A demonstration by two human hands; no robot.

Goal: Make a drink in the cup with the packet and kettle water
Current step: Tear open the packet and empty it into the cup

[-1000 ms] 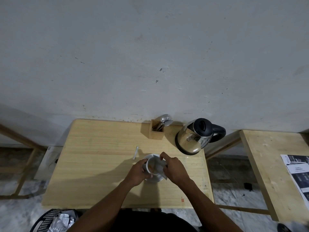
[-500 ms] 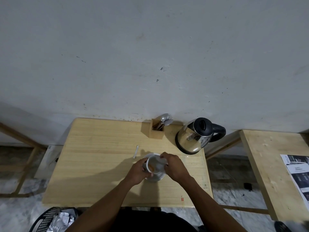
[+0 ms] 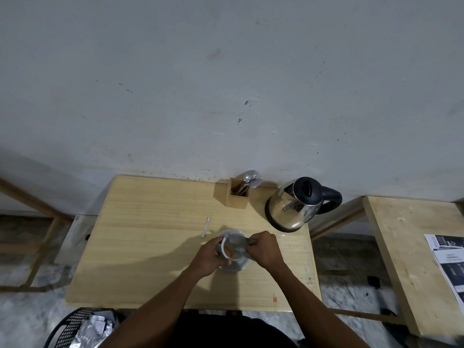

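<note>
Grey plaster wall fills the upper view; below it a pale wooden table point(image 3: 150, 247) carries all task items. Both hands meet near the table's middle. The left hand point(image 3: 208, 257) is wrapped around the side of a white cup point(image 3: 227, 251), which sits on a white saucer point(image 3: 234, 267); the saucer is largely covered by the hands. The right hand point(image 3: 263, 249) pinches a silvery packet point(image 3: 238, 243) at the cup's mouth, fingers closed on it. The packet is blurred, and its open end cannot be made out. Orange powder point(image 3: 229, 251) shows inside the cup along the wall nearest the left hand.

Just beyond the left hand lies a thin white strip point(image 3: 205, 227), apart from the saucer. Farther beyond the right hand stands a steel kettle point(image 3: 291, 209) with a black lid and handle. Beyond both hands, against the wall, a wooden holder point(image 3: 237, 197) contains spoons point(image 3: 251, 178). Below the left forearm, a black mesh bin point(image 3: 72, 327) holding crumpled foil is cut off by the frame edge. To the right of the right hand, well apart, a second table point(image 3: 401, 259) bears printed paper point(image 3: 449, 259), also cut off.
</note>
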